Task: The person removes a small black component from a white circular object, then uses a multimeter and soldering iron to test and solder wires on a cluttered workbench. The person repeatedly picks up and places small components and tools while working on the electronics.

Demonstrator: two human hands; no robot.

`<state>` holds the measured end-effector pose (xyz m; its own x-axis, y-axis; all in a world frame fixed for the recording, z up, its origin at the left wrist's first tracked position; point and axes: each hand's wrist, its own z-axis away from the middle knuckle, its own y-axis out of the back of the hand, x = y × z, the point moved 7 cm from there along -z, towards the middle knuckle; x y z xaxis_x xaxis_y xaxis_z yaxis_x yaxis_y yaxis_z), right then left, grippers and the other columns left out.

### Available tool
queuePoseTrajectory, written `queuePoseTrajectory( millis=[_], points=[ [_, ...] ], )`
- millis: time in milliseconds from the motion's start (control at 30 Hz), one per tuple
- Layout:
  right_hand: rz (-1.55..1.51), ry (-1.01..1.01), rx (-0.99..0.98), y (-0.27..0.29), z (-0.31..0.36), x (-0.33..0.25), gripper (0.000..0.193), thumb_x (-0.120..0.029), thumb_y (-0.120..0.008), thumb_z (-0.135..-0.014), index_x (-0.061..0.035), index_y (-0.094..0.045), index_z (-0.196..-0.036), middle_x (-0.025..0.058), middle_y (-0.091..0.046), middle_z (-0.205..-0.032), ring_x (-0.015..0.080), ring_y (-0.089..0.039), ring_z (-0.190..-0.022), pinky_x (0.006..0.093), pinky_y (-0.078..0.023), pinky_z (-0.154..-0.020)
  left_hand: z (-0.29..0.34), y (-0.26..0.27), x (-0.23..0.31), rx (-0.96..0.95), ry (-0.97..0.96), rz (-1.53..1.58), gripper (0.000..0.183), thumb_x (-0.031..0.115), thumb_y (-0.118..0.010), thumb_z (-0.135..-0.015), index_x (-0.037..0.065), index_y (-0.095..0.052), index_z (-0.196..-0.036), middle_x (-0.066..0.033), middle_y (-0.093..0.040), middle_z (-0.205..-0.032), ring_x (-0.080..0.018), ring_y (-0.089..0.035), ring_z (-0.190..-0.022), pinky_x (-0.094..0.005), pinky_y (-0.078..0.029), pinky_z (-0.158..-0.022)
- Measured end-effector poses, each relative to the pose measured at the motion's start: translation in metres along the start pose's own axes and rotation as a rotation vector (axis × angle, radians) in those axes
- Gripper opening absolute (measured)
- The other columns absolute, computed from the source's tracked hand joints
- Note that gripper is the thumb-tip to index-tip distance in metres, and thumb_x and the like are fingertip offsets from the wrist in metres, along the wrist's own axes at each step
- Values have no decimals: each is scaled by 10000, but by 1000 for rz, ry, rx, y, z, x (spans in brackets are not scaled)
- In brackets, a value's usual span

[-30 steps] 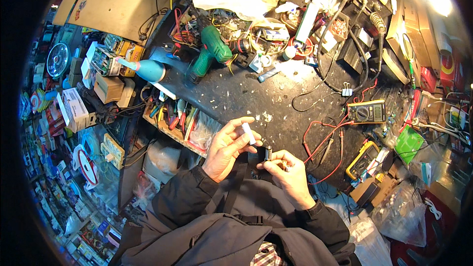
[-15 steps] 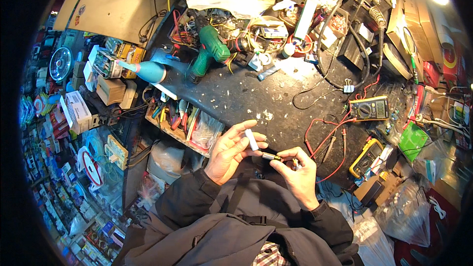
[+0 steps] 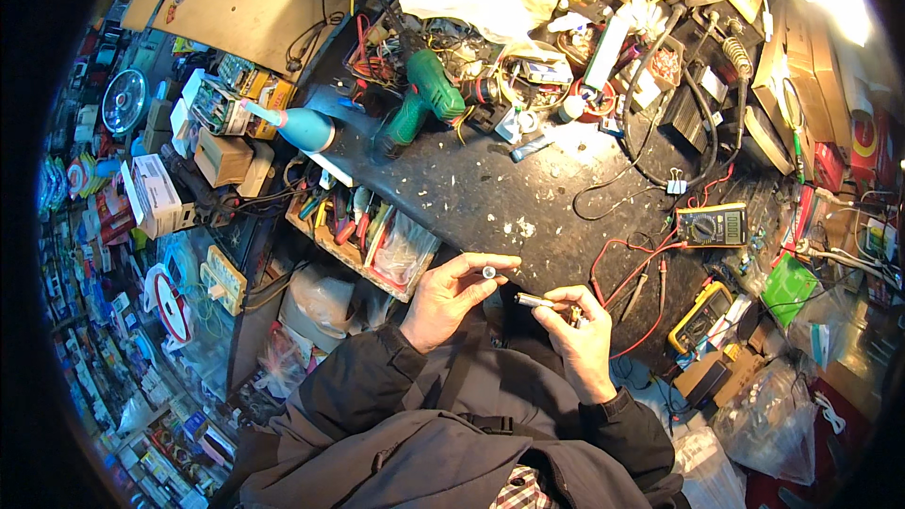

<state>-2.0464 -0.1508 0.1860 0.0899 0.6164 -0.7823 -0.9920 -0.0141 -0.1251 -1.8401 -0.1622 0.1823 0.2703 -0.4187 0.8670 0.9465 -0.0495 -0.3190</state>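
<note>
Above the workbench's near edge, my left hand (image 3: 441,305) pinches a small white cylinder (image 3: 488,272) between thumb and fingers. Its round, shiny end faces up toward me, so most of its length is hidden. My right hand (image 3: 582,344) grips a slim silver-and-dark cylinder (image 3: 534,301), which pokes out past the thumb to the left. A little brassy piece (image 3: 574,316) shows among the right fingers, too small to name. The two cylinders are apart, with a narrow gap between them.
A green power drill (image 3: 425,102) and a blue cone-shaped bottle (image 3: 306,130) stand at the far left of the bench (image 3: 481,198). Two multimeters (image 3: 712,225) with red leads lie at right. An open drawer of tools (image 3: 363,226) juts out near my left arm.
My left hand has turned the white cylinder from side-on to end-on. The gap between my hands is wider. The whole view has shifted slightly.
</note>
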Motion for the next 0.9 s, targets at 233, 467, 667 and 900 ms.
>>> queuePoseTrajectory(
  millis=[233, 467, 667, 900],
  points=[
    [-389, -244, -172, -15, 2, 10, 176, -111, -724, -1001, -81, -602, -1124, 45, -715, -1003, -6, -368, -540, 183, -274, -465, 5, 17, -1, 41, 10, 117, 286, 41, -591, -1076, 6, -625, -1357, -131, -687, -1368, -185, -667, -1215, -359, -543, -1059],
    [-498, -370, -266, -38, 1, 13, 227, -199, -708, -1024, -116, -589, -1199, 68, -713, -1137, 3, -342, -556, 165, -266, -485, 17, 35, 2, 104, 61, 230, 290, 73, -633, -1063, -16, -614, -1338, -177, -701, -1307, -257, -692, -1198, -390, -581, -998],
    [-365, -354, -308, -52, 2, 12, 385, -121, -738, -1000, -37, -612, -1354, 99, -711, -1270, -8, -353, -541, 171, -271, -466, 21, 46, 7, 75, -3, 136, 274, 69, -613, -1078, 5, -619, -1345, -140, -695, -1342, -208, -683, -1218, -352, -573, -1006],
    [-298, -311, -346, -65, -5, 6, 276, -124, -730, -1004, -81, -625, -1256, 124, -743, -1268, -10, -374, -573, 173, -293, -485, 22, 57, 8, 101, 26, 195, 317, 135, -574, -1107, 3, -588, -1396, -164, -694, -1334, -229, -693, -1201, -352, -571, -991]
  ],
)
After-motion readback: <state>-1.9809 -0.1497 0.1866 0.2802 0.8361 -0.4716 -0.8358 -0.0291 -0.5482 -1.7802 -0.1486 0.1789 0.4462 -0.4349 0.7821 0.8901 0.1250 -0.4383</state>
